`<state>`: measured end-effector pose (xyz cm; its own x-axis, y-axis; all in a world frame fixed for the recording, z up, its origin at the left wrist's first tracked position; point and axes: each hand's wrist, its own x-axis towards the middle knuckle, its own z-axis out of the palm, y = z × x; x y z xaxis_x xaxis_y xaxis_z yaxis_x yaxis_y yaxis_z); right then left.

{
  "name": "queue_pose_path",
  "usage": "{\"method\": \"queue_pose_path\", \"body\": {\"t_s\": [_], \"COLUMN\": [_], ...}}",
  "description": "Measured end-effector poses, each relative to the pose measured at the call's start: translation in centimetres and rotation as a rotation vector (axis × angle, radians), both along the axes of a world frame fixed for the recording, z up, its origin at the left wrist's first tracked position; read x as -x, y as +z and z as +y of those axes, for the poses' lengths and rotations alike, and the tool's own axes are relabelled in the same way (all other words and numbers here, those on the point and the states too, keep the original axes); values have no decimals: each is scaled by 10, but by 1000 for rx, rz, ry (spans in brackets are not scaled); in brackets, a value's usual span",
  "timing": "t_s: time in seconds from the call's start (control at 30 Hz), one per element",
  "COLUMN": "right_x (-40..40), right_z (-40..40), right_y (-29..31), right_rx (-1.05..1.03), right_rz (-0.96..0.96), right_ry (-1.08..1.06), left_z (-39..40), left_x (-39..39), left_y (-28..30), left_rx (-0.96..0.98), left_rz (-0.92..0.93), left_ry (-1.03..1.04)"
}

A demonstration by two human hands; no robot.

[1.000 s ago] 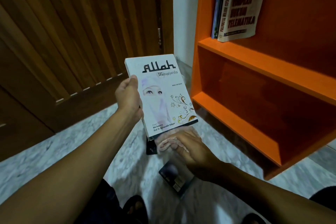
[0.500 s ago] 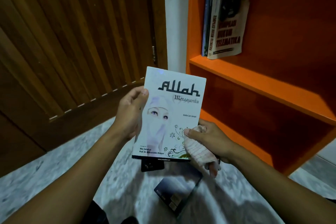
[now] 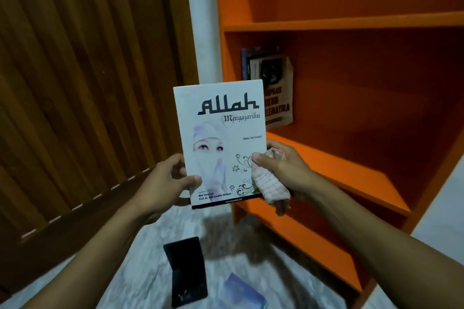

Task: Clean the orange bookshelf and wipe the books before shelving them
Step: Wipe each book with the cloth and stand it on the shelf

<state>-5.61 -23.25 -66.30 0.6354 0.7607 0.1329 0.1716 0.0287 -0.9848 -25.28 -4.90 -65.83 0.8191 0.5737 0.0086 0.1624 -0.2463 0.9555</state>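
Before the orange bookshelf (image 3: 326, 23), the person holds a white book (image 3: 221, 143) upright, cover facing them, so the wiping step looks to be in hand. Their left hand (image 3: 163, 183) grips its lower left edge, thumb on the cover and fingers curled behind. Their right hand (image 3: 283, 170) pinches a pale cloth (image 3: 270, 184) against the lower right corner, fingers closed round it. Next, I reckon, the cloth must sweep across the cover before shelving beside the shelved books (image 3: 273, 83).
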Motion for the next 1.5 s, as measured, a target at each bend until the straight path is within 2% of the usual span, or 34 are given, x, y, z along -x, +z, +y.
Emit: {"method": "queue_pose_path", "body": {"t_s": [0.13,0.23,0.47,0.63,0.73,1.1,1.3,1.5], "right_x": [-27,-41,-71,-92,-99,-110,-103,-83], "right_z": [9,4,-6,-18,-25,-25,-22,-20], "right_y": [38,50,34,18,11,2,4,0], "right_rx": [-70,-125,-111,-120,-128,-127,-130,-136], "right_rz": [-218,-283,-281,-271,-256,-221,-217,-228], "right_ry": [-321,-494,-541,-552,-558,-536,-516,-479], "left_z": [2,1,-15,-24,-21,-14,-6,0], "left_x": [-53,-104,-216,-285,-310,-339,-334,-273], "left_y": [10,14,10,-4,-13,-17,-12,-40], "left_rx": [-39,-75,-164,-92,-122,-254,-245,-405], "left_rz": [-134,-154,-147,-133,-108,-69,81,-14], "left_ry": [30,53,120,210,289,489,405,269]}}
